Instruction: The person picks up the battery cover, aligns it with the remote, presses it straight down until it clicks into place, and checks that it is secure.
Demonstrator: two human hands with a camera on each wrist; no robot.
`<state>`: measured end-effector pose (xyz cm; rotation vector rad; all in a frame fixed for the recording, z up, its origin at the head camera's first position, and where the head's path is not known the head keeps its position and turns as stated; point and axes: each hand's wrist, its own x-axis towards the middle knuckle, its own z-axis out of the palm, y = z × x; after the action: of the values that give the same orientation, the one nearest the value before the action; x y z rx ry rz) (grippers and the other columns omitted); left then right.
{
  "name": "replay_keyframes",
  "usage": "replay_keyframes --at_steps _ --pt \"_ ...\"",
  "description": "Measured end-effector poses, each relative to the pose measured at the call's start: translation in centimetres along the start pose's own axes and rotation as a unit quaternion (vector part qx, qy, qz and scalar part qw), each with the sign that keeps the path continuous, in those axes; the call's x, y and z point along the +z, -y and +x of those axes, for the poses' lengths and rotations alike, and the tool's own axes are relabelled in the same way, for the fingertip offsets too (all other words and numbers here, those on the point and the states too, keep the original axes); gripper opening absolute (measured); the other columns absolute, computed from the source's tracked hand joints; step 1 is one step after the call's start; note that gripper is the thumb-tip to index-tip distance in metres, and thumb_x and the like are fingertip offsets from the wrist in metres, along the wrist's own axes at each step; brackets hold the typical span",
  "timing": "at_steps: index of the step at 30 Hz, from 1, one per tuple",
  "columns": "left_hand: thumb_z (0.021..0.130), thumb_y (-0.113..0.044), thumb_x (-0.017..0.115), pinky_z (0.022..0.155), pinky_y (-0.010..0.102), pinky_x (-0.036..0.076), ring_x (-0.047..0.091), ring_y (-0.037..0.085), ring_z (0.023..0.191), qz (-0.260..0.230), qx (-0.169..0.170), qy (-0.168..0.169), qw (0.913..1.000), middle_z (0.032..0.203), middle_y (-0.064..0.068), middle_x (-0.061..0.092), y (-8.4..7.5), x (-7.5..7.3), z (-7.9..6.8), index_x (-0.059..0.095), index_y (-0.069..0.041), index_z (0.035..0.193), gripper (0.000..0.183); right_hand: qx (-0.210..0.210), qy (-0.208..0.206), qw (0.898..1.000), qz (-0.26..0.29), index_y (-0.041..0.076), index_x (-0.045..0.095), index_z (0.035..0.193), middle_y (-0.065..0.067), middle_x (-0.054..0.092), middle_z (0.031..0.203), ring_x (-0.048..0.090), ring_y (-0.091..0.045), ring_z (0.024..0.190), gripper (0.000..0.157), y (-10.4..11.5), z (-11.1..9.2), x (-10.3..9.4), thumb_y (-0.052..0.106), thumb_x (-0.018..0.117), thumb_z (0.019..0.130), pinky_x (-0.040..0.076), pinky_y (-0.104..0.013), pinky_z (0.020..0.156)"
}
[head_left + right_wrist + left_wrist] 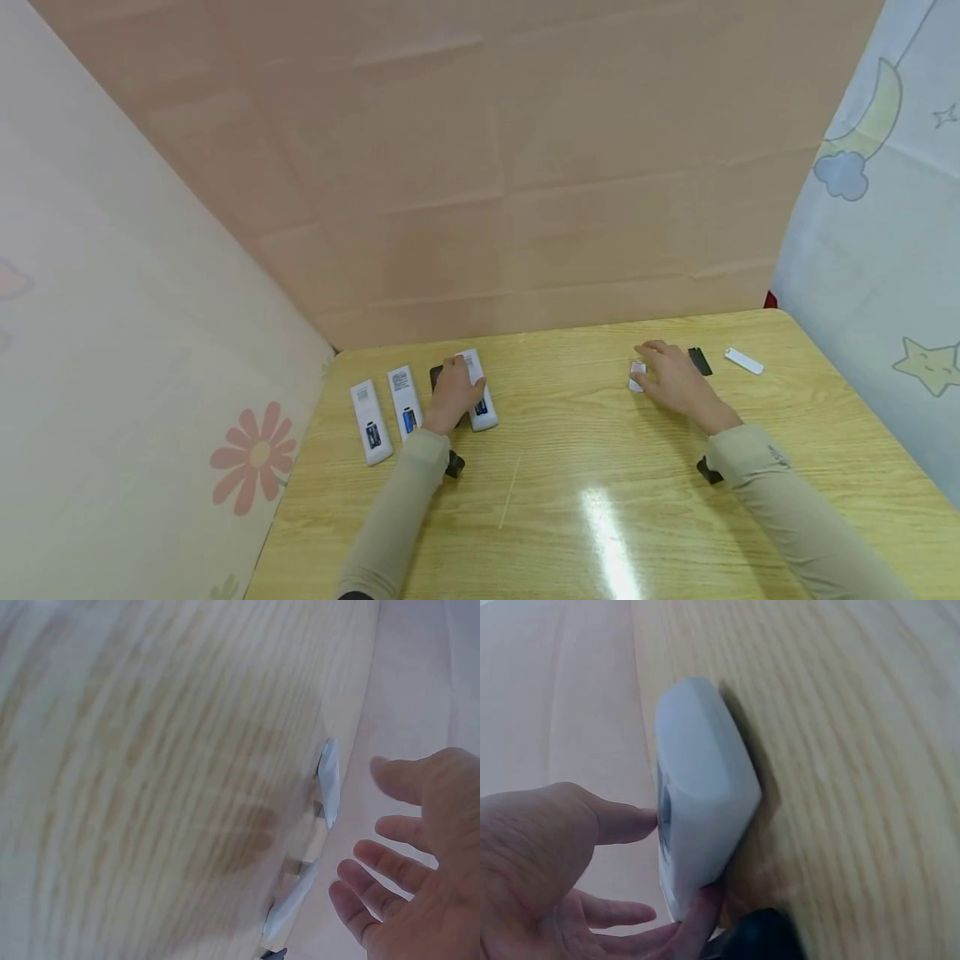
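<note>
My left hand (453,390) grips the rightmost white remote control (487,418), thumb over its face and fingers along its left side. This remote lies back up, its battery bay uncovered; its near end shows in the left wrist view. A black remote control (436,375) lies beside it, mostly hidden under the hand. On the right, my right hand (675,382) hovers with spread, slightly bent fingers over a small white battery cover (637,377). The right wrist view shows that cover (328,784) and a second white cover (289,904), which the hand hides from the head view.
Two more white remotes, one at the far left (364,404) and one nearer (401,385), lie with batteries showing. A black cover (699,362) and another white cover (744,361) lie at the right. Cloth walls surround the wooden table (555,458).
</note>
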<state>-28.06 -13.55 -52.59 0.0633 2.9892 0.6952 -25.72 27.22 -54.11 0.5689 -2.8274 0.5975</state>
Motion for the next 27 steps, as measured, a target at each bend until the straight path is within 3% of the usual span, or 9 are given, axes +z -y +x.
replay_keyframes --at_steps 4,11,15,23,27 --pt "0.098 -0.031 0.065 0.090 0.048 0.055 0.058 0.043 0.115 -0.008 -0.024 0.002 0.9997 0.141 0.034 0.043 -0.45 -0.16 0.07 0.031 0.012 0.149 0.074 -0.012 0.012 1.000 0.002 -0.012 0.054 0.135 -0.032 0.052 0.136 0.051 -0.053 0.119 0.051 0.02 0.12 0.14 0.014 0.070 0.094 0.039 -0.070 0.097" --pt "0.096 -0.031 0.068 0.080 0.047 0.056 0.061 0.042 0.104 -0.020 -0.050 0.013 0.9985 0.133 0.034 0.047 -0.96 -0.28 0.47 0.032 0.010 0.148 0.075 0.007 0.043 0.999 0.030 -0.015 0.052 0.134 -0.033 0.053 0.134 0.052 -0.051 0.118 0.052 -0.14 0.03 0.48 0.014 0.070 0.095 0.044 -0.063 0.097" --pt "0.095 -0.032 0.070 0.077 0.045 0.056 0.061 0.039 0.097 -0.023 -0.058 0.014 0.9979 0.129 0.033 0.048 -0.97 -0.33 0.54 0.034 0.010 0.146 0.074 0.011 0.046 0.998 0.041 -0.015 0.052 0.134 -0.032 0.057 0.129 0.056 -0.047 0.112 0.052 -0.09 0.02 0.54 0.013 0.071 0.094 0.047 -0.061 0.092" --pt "0.094 -0.034 0.070 0.077 0.045 0.057 0.061 0.040 0.101 -0.032 -0.059 0.015 0.9976 0.132 0.034 0.047 -0.78 -0.40 0.67 0.032 0.012 0.146 0.079 0.015 0.053 0.997 0.056 -0.015 0.052 0.134 -0.031 0.059 0.123 0.059 -0.042 0.106 0.052 0.07 0.12 0.44 0.013 0.070 0.094 0.050 -0.057 0.088" --pt "0.093 -0.034 0.072 0.063 0.039 0.055 0.064 0.031 0.081 -0.061 -0.063 0.018 0.9960 0.113 0.027 0.057 -0.45 -0.33 0.68 0.038 0.012 0.142 0.075 0.019 0.060 0.996 0.068 -0.015 0.051 0.135 -0.031 0.057 0.124 0.060 -0.041 0.107 0.052 0.10 0.05 0.54 0.011 0.070 0.094 0.051 -0.056 0.089"
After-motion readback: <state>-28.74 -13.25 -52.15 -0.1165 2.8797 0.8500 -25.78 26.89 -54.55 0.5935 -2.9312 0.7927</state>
